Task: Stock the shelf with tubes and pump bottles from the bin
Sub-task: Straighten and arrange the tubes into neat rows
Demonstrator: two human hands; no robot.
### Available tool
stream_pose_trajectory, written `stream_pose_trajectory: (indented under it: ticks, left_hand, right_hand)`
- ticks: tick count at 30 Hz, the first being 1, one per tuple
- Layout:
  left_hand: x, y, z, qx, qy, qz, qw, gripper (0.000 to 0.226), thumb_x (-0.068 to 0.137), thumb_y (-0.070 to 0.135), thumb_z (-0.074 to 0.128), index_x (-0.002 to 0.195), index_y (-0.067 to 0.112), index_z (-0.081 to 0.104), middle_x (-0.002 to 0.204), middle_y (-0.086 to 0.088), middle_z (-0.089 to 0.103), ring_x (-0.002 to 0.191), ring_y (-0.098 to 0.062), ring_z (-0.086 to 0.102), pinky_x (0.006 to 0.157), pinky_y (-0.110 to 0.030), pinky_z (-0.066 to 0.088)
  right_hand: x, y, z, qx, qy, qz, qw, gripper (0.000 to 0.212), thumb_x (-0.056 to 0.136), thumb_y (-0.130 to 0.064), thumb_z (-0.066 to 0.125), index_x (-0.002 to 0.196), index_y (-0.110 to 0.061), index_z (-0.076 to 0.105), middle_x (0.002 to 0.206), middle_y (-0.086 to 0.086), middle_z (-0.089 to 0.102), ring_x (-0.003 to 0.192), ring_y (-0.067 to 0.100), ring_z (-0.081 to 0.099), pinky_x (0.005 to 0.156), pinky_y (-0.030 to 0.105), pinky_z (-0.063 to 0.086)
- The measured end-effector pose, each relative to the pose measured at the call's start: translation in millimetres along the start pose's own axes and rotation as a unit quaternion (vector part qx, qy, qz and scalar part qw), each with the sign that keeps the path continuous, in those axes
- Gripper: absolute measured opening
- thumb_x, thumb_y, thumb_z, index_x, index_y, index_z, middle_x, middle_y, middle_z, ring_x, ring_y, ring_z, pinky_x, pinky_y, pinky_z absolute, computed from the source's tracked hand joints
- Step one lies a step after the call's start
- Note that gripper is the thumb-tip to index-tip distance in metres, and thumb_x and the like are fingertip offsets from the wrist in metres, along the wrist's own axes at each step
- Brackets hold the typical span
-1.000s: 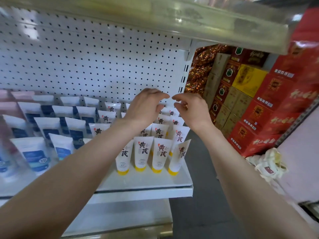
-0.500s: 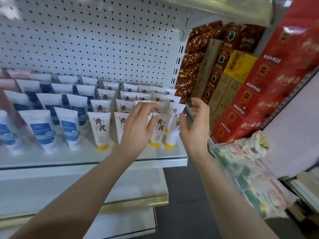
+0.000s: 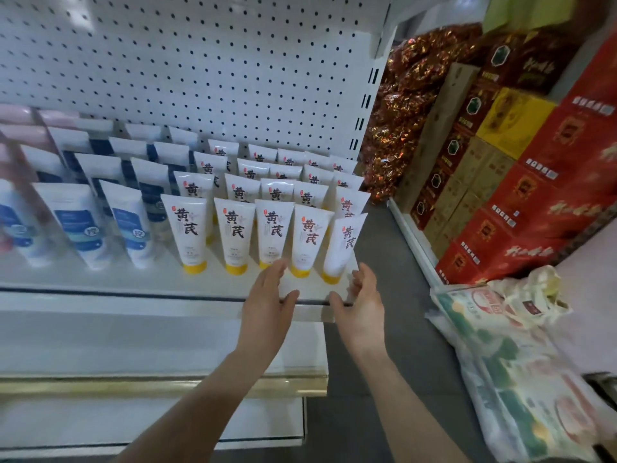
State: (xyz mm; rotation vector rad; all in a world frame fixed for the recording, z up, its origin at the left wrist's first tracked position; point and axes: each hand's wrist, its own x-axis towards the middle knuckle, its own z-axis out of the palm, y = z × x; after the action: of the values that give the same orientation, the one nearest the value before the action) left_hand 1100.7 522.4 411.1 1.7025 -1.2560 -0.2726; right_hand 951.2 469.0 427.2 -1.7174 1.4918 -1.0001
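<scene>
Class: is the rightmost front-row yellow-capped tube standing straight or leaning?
Leaning: the rightmost tube tilts rightward, more than the neighbour beside it.

On the shelf (image 3: 100, 282), the yellow-capped tubes (image 3: 235, 235) behind the front row show only their tops — caps and lower print are hidden. The left hand (image 3: 267, 307) covers part of one front cap. Toward the shelf's left end the blue-label tubes (image 3: 76, 228) blur, the outermost cut by the picture's edge. The tubes' small print is unreadable.
</scene>
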Motion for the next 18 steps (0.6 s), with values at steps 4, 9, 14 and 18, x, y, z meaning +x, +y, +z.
stream_pose_trajectory:
  ticks: [4,9,14,18]
  left_hand:
    - [6,1,11,0.026,0.013,0.02,0.999,0.058,0.086,0.015,0.069,0.138,0.021,0.043,0.128,0.003,0.058,0.114,-0.014,0.057,0.09,-0.026,0.048]
    - [12,0,27,0.054,0.029,0.0,0.998,0.06,0.088,0.02,0.067,0.141,0.023,0.039,0.127,0.005,0.059,0.107,-0.014,0.059,0.091,-0.029,0.049]
    - [20,-3,39,0.103,0.057,-0.008,0.993,0.06,0.088,0.026,0.066,0.14,0.022,0.037,0.121,0.0,0.061,0.103,-0.02,0.06,0.086,-0.036,0.052]
    - [29,0,46,0.118,0.079,-0.014,0.99,0.051,0.086,0.031,0.067,0.13,0.02,0.044,0.108,-0.002,0.064,0.098,-0.022,0.06,0.077,-0.038,0.051]
  right_hand:
    - [12,5,11,-0.019,-0.014,-0.028,0.999,0.073,0.086,-0.017,0.069,0.147,-0.021,0.029,0.136,-0.001,0.052,0.126,0.014,0.049,0.097,0.022,0.043]
    - [22,11,20,-0.058,0.018,-0.059,0.996,0.069,0.085,-0.02,0.07,0.144,-0.022,0.032,0.121,-0.005,0.058,0.117,0.014,0.047,0.09,0.03,0.049]
    - [32,14,28,-0.069,0.035,-0.07,0.995,0.064,0.086,-0.021,0.067,0.142,-0.02,0.036,0.109,-0.001,0.061,0.107,0.015,0.047,0.08,0.028,0.045]
    - [36,15,30,-0.075,0.045,-0.076,0.993,0.054,0.087,-0.021,0.068,0.135,-0.019,0.043,0.103,-0.001,0.062,0.099,0.016,0.05,0.073,0.026,0.039]
